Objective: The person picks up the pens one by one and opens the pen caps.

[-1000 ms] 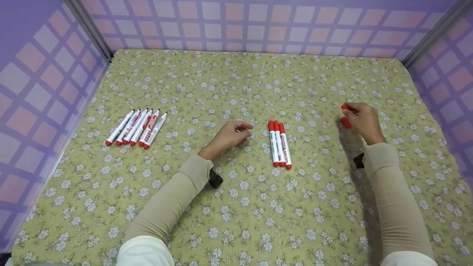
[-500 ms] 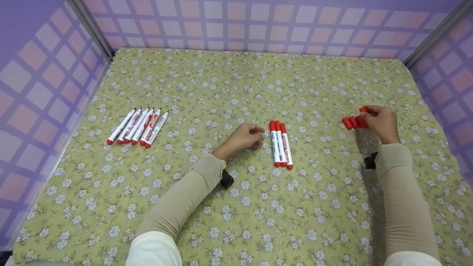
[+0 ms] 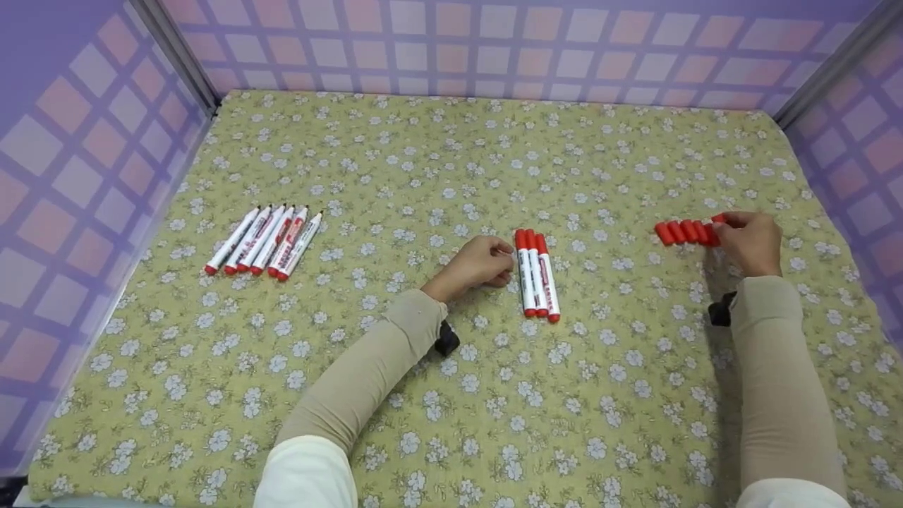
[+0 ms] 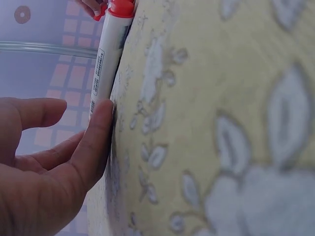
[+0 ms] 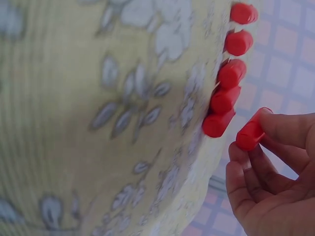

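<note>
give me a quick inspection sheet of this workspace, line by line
surface: floral cloth, lying flat
job's things: three capped markers side by side; five uncapped markers in a row far left; five loose caps in a row; one more cap held
clutter: nothing seen
grippers: left hand touches the nearest capped marker; right hand pinches the cap beside the row
cables: nothing seen; dark wrist units only
surroundings: purple checked walls on three sides
</note>
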`<move>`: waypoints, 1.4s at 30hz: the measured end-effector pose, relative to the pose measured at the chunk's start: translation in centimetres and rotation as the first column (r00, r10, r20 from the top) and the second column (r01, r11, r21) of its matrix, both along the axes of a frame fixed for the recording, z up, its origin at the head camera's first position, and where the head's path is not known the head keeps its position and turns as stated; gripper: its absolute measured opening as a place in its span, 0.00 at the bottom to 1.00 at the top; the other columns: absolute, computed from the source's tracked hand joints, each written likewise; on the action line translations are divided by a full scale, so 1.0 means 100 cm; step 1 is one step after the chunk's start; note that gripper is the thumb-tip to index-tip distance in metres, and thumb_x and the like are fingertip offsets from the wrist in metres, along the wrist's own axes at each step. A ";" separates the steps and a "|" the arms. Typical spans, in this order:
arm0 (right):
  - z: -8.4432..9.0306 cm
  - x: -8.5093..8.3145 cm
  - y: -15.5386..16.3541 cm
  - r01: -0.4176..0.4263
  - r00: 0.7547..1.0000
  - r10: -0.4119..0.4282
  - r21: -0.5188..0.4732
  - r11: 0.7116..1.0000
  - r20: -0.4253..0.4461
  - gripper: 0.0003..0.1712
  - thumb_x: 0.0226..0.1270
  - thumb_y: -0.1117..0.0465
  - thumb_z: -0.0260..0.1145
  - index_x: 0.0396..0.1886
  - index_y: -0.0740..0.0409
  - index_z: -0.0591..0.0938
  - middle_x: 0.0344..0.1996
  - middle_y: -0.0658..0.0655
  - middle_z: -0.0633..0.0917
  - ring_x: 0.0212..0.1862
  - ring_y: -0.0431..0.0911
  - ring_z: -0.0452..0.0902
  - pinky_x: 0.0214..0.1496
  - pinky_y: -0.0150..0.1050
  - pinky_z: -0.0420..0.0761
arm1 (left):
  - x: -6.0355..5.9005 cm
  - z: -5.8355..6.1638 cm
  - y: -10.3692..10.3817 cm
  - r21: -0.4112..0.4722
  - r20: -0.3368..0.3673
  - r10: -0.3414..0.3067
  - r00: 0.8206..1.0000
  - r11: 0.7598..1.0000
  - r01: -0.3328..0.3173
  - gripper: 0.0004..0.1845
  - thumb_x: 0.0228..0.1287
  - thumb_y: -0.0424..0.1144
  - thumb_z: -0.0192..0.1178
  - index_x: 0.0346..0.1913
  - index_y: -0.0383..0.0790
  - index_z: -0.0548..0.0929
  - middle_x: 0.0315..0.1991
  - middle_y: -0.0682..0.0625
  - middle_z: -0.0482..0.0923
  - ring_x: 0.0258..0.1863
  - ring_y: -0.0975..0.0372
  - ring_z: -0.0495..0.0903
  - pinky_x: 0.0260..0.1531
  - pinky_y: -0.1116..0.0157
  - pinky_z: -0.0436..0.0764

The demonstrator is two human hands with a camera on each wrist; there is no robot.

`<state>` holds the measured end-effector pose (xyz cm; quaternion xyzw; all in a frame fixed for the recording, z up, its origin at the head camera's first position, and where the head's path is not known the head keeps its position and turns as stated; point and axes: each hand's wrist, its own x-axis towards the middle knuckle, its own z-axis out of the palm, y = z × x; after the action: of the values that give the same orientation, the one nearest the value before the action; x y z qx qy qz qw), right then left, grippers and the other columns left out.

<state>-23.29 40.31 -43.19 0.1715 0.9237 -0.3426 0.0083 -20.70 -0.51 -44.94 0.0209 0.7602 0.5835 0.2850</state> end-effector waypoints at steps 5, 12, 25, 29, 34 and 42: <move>-0.005 0.001 0.006 0.008 1.000 -0.008 0.000 1.000 0.023 0.29 0.73 0.55 0.51 0.67 0.67 0.70 0.61 0.71 0.75 0.50 0.49 0.75 0.29 0.19 0.71 | 0.000 0.001 0.003 -0.023 0.004 0.003 1.000 1.000 -0.003 0.20 0.71 0.36 0.50 0.63 0.32 0.71 0.46 0.43 0.79 0.40 0.59 0.84 0.39 0.67 0.83; -0.008 0.004 0.013 -0.005 0.998 0.005 0.001 1.000 0.062 0.31 0.73 0.52 0.51 0.67 0.68 0.68 0.60 0.73 0.75 0.50 0.51 0.75 0.29 0.21 0.71 | -0.002 -0.001 0.009 -0.033 -0.030 0.028 0.999 0.999 -0.029 0.18 0.70 0.36 0.53 0.59 0.33 0.75 0.42 0.45 0.79 0.35 0.60 0.82 0.35 0.67 0.83; -0.009 0.005 0.017 -0.050 0.995 0.047 0.025 0.998 0.089 0.32 0.73 0.50 0.51 0.64 0.71 0.71 0.56 0.73 0.77 0.41 0.39 0.75 0.30 0.23 0.73 | -0.009 0.001 0.015 -0.069 -0.042 -0.030 0.999 0.997 0.027 0.17 0.68 0.35 0.53 0.56 0.30 0.71 0.36 0.45 0.78 0.26 0.62 0.78 0.27 0.69 0.79; -0.008 0.005 0.016 -0.046 0.993 0.044 0.013 0.999 0.110 0.32 0.74 0.49 0.49 0.66 0.70 0.69 0.57 0.73 0.77 0.42 0.41 0.76 0.31 0.24 0.74 | -0.008 0.003 0.020 -0.128 -0.060 -0.020 0.998 0.992 0.012 0.12 0.68 0.38 0.55 0.49 0.33 0.73 0.34 0.46 0.77 0.25 0.62 0.77 0.26 0.68 0.78; -0.008 0.005 0.015 -0.045 0.991 0.045 0.004 0.999 0.128 0.34 0.74 0.48 0.48 0.67 0.70 0.68 0.57 0.74 0.76 0.46 0.47 0.77 0.32 0.26 0.76 | -0.007 0.004 0.025 -0.192 -0.094 -0.010 0.996 0.981 -0.008 0.09 0.68 0.40 0.57 0.41 0.37 0.75 0.29 0.49 0.74 0.22 0.62 0.73 0.24 0.68 0.76; -0.009 0.006 0.016 -0.033 0.988 0.031 0.012 0.999 0.151 0.33 0.74 0.49 0.48 0.66 0.71 0.68 0.57 0.74 0.76 0.42 0.44 0.77 0.32 0.28 0.77 | -0.006 0.003 0.031 -0.212 -0.103 0.008 0.995 0.977 -0.029 0.06 0.65 0.37 0.60 0.39 0.38 0.75 0.23 0.51 0.71 0.18 0.63 0.70 0.20 0.68 0.73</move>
<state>-22.71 41.86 -44.10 0.1821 0.9255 -0.3217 0.0822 -21.31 2.56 -44.61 0.0126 0.8321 0.4993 0.2412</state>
